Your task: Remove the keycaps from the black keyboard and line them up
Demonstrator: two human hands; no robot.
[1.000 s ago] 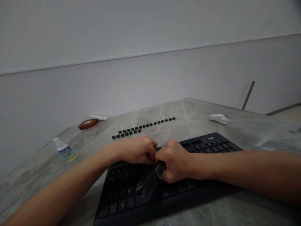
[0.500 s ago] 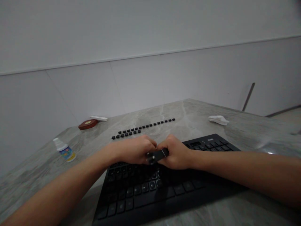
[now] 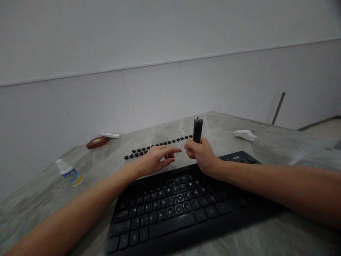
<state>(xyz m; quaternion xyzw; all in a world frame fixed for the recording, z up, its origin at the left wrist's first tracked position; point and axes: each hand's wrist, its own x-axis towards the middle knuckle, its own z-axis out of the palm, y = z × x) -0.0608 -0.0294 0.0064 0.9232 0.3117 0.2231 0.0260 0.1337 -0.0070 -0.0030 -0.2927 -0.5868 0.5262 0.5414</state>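
A black keyboard [image 3: 170, 224] lies in front of me, with many of its keycaps off and the round key seats bare in the middle. My right hand [image 3: 204, 154] is closed around a slim black tool [image 3: 197, 131] above the keyboard's back edge. The tool stands upright with a small tip at its top; its exact kind does not show. Just left of it, my left hand [image 3: 157, 159] hovers between the keyboard and the removed keycaps [image 3: 169, 142]. Its index finger points right and its thumb is apart, with nothing visible between them. It covers part of the keycap rows.
On the left of the grey marble-look table [image 3: 39, 202] stands a white spray bottle [image 3: 69, 173]. A reddish-brown case [image 3: 97, 142] and a white strip [image 3: 110, 135] lie by the wall. A crumpled white cloth or tissue [image 3: 245, 134] rests at the right.
Both hands were together low over the keyboard and have moved apart. The right hand has risen and turned the black tool upright. My left fingers have stretched out.
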